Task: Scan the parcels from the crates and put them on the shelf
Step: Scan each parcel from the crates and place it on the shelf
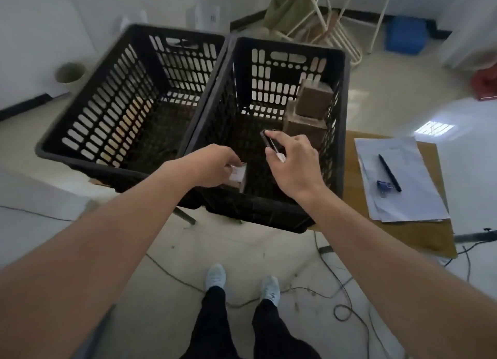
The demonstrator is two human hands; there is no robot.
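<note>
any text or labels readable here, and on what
None can be read.
White label on the parcel held by the left hand: too blurred.
Papers on the table: no print legible.
Scanner in the right hand: no markings legible.

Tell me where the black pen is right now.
In the head view, the pen lies on the white papers on the wooden table, right of the right crate, with a blue clip beside it.

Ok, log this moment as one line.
left hand grips small parcel | right hand holds scanner | right crate: two brown parcels left
</note>
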